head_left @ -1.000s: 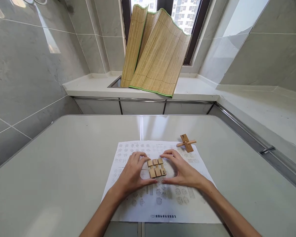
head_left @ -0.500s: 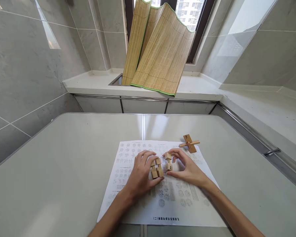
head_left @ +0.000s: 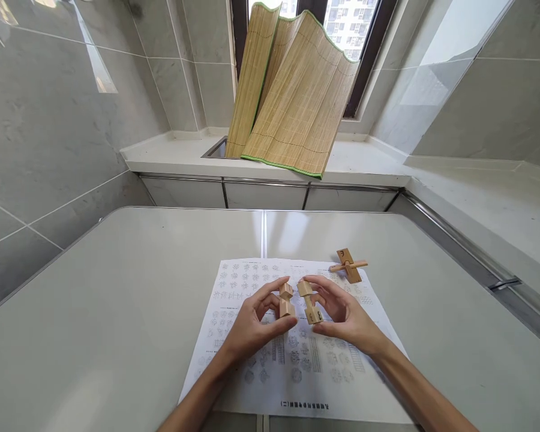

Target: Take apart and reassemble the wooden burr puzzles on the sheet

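My left hand (head_left: 263, 312) grips a notched wooden puzzle piece (head_left: 287, 307) between thumb and fingers. Opposite it, my right hand (head_left: 337, 307) pinches another notched wooden puzzle piece (head_left: 314, 315), which has a dark mark on its lower block. The two pieces stand close together, a small gap between them, over a printed sheet (head_left: 306, 390). That paper is covered with small line diagrams and appears upside down to me. Past my right hand, at the sheet's far right corner, lies a crossed pair of wooden pieces (head_left: 351, 267), one flat with a dark mark and one a thin stick.
The pale table (head_left: 117, 312) has a seam (head_left: 264, 234) down its middle. Behind it runs a white ledge (head_left: 162, 156), where a folded bamboo mat (head_left: 297, 102) leans by the window. Tiled walls (head_left: 63, 120) flank both sides, with a metal rail (head_left: 459, 240) along the right.
My hands have turned the two pieces. The left piece now shows a narrow side, and the right one tilts with its lower block toward the right. The view has shifted slightly.
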A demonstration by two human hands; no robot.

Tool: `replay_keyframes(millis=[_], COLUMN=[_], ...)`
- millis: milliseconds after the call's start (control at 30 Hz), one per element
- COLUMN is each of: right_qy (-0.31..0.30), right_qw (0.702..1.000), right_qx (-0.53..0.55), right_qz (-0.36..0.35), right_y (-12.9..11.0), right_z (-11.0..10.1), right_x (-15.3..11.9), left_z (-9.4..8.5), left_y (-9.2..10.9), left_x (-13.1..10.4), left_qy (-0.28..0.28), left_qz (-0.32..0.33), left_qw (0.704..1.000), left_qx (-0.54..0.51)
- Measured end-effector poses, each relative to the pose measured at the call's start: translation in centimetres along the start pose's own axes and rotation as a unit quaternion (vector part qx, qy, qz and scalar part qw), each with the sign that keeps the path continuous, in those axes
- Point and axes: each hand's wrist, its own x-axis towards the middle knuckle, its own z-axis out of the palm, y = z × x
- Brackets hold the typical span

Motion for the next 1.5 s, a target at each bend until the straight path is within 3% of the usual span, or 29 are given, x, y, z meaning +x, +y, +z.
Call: replay_keyframes(millis=[267,467,667,800,900,1100,1267,1500], right_qy=[0.027,0.028,0.031,-0.024,-0.053,-0.026,0.002,0.031], right_qw=[0.985,0.974,0.959,0.947,0.928,0.917,0.911,0.904], right_qx=[-0.142,-0.184,-0.225,-0.257,-0.291,-0.314,-0.321,-0.340], right_qz=[-0.097,-0.132,-0.169,-0.193,-0.228,-0.245,-0.261,-0.259], right_y=[-0.1,-0.2,-0.7,-1.1,-0.9,-0.2,0.1,0.6], right_z=[1.3,2.3,2.6,2.5,2.8,3.4,3.5,3.1], right_x=[-0.4,-0.8,-0.9,-0.9,-0.9,-1.1,-1.3,-1.4], left_z=[-0.1,0.1,-0.5,-0.9,-0.9,-0.4,-0.3,0.3], left_y=[-0.1,1.7,1.9,1.6,1.1,0.3,1.0,1.2], left_x=[0.1,-0.1,-0.1,-0.1,0.0,0.1,-0.3,-0.4], left_qy=[-0.068,-0.131,-0.168,-0.200,-0.193,-0.149,-0.181,-0.182], left_qz=[-0.033,-0.039,-0.041,-0.065,-0.090,-0.107,-0.056,-0.074], left_qw=[0.992,0.990,0.984,0.976,0.974,0.978,0.978,0.977], left_qx=[-0.098,-0.038,-0.034,-0.059,-0.074,-0.103,-0.083,-0.088])
